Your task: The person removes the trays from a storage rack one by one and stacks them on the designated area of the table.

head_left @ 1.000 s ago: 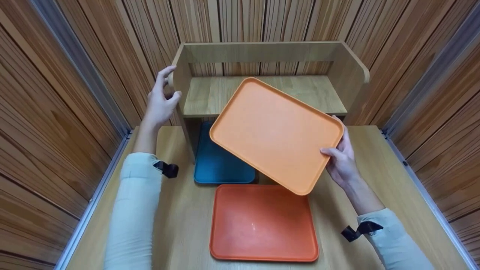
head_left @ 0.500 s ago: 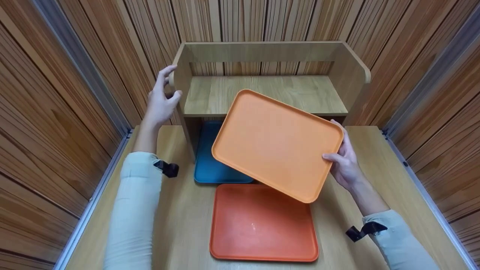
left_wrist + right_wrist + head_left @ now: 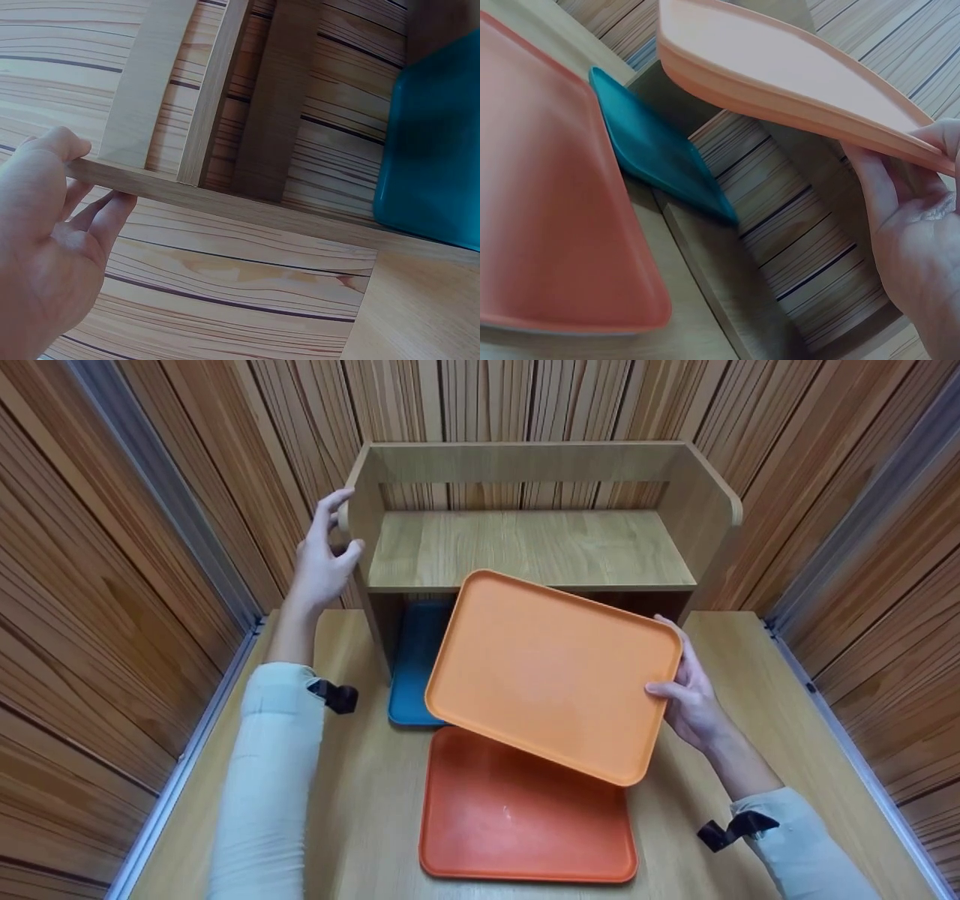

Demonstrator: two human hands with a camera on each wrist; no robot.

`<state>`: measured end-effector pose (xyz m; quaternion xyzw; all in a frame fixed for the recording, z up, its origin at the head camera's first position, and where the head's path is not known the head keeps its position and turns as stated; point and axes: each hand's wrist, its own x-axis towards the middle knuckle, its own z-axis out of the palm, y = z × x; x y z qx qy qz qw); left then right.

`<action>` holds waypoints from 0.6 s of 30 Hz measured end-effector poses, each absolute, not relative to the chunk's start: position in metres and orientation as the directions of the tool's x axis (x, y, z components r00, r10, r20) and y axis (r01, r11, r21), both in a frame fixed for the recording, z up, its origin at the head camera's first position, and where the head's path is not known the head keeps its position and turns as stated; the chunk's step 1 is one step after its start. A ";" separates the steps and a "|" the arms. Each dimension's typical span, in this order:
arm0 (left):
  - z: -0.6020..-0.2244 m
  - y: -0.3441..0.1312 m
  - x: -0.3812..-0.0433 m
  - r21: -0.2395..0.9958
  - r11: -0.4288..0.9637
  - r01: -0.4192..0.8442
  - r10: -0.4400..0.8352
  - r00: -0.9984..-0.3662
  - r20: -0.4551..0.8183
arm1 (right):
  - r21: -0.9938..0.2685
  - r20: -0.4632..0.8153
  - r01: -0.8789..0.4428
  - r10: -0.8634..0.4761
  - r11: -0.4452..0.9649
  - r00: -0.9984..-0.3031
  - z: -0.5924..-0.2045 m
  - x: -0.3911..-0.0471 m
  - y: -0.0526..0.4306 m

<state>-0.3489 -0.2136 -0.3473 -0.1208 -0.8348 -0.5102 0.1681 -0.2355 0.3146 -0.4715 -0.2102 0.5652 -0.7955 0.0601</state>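
Observation:
My right hand (image 3: 694,701) grips a light orange tray (image 3: 551,675) at its right end, thumb on the upper face and fingers beneath. This tray is tilted in the air before the shelf, its lower edge over a red-orange tray (image 3: 525,825) that lies on the table. With thumb and fingers on either side, my left hand (image 3: 324,559) holds the left side panel (image 3: 247,210) of the wooden shelf (image 3: 525,547). A blue-teal tray (image 3: 412,690) lies under the shelf board at the left, its front end sticking out. The light orange tray hides part of it.
The wooden tabletop (image 3: 367,810) reaches around the shelf and the trays. Slatted wood walls (image 3: 97,607) close in the back and both sides, with metal rails along the side edges. The shelf's right side panel (image 3: 705,510) stands behind my right hand.
The light orange tray has come down and toward me in my right hand, its slant lessening. It covers more of both other trays and less of the shelf board. My left hand stays put.

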 end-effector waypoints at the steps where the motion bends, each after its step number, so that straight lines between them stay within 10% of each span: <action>1: -0.347 -0.214 -0.349 0.811 0.452 0.371 0.028 -0.915 0.403 | -0.925 0.265 -0.139 -0.337 -0.354 -0.903 -0.472 -0.235 0.315; 18: -0.345 -0.213 -0.345 0.811 0.460 0.362 0.023 -0.918 0.396 | -0.943 0.193 -0.050 -0.419 -0.329 -0.887 -0.492 -0.225 0.325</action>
